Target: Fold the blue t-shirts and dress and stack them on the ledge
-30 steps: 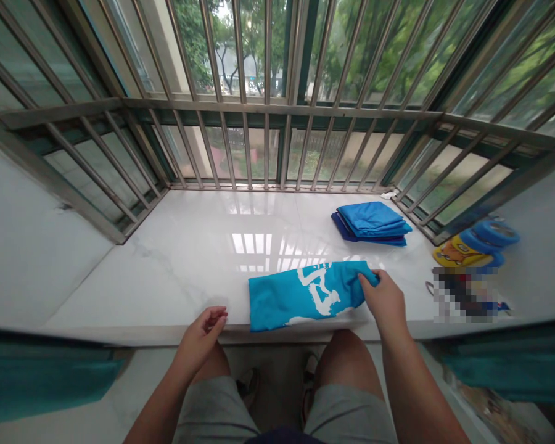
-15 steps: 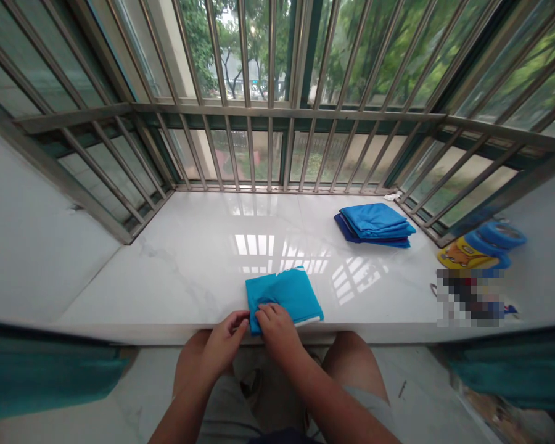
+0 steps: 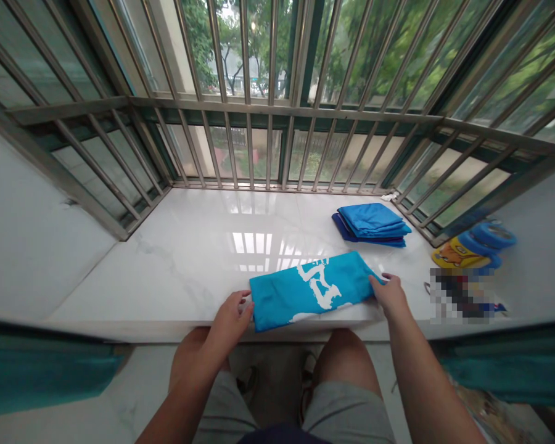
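A turquoise cloth (image 3: 284, 299) with white printing lies as a long folded strip along the front of the white sill, its near edge reaching the sill's lip. My left hand (image 3: 235, 313) is closed at the strip's left end, thumb and fingers at the edge. At the opposite end my right hand (image 3: 390, 292) pinches the right edge between thumb and fingers. Beyond it, a stack of folded blue cloths (image 3: 374, 222) rests toward the back right, light blue over dark blue.
Metal bars (image 3: 282, 111) and windows enclose the white marble-look sill (image 3: 180, 265). On the right stand a yellow and blue cup (image 3: 462, 250) and a blurred-out item (image 3: 462, 296). Teal curtains (image 3: 41, 376) hang at both sides. My knees are below the sill's front edge.
My right hand has moved right and opened out the turquoise cloth from a small folded piece into a long strip, showing white print. My left hand stays near its left edge.
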The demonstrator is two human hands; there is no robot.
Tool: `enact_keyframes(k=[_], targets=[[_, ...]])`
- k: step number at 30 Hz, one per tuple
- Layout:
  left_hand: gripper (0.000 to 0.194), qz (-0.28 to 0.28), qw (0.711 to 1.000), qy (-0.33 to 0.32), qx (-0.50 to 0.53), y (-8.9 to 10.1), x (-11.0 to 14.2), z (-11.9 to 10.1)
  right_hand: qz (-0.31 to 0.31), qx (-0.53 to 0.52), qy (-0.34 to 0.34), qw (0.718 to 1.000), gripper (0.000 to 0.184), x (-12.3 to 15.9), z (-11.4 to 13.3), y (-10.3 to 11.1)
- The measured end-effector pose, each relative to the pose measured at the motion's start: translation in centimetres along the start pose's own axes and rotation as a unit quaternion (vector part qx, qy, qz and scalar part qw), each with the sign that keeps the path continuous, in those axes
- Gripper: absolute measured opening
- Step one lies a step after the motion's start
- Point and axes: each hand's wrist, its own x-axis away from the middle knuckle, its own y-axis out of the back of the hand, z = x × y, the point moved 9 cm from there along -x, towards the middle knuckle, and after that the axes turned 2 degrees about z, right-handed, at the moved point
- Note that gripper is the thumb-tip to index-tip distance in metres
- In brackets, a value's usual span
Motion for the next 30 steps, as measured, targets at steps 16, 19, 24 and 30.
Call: enact_keyframes(k=[16,19,24,30], targets=[[0.035,0.224,0.927,-0.043,-0.297,-6.0,-12.5,-6.3,0.322,0.384,0.325,0.802,0.053,-2.2,12.8,-9.7],[0.02,0.202,0.93,-0.076,-0.296,-3.8,-12.4,-8.0,0.298,0.395,0.329,0.804,0.027,-2.7,14.4,-7.8],[0.023,0.084,0.939,-0.14,-0.304,3.9,-11.3,-11.5,0.197,0.379,0.381,0.82,0.033,-1.2,17.3,-2.5],[0.035,0.0,0.926,-0.213,-0.311,4.9,-6.1,-9.1,0.111,0.354,0.402,0.837,0.036,5.1,13.5,-2.6]])
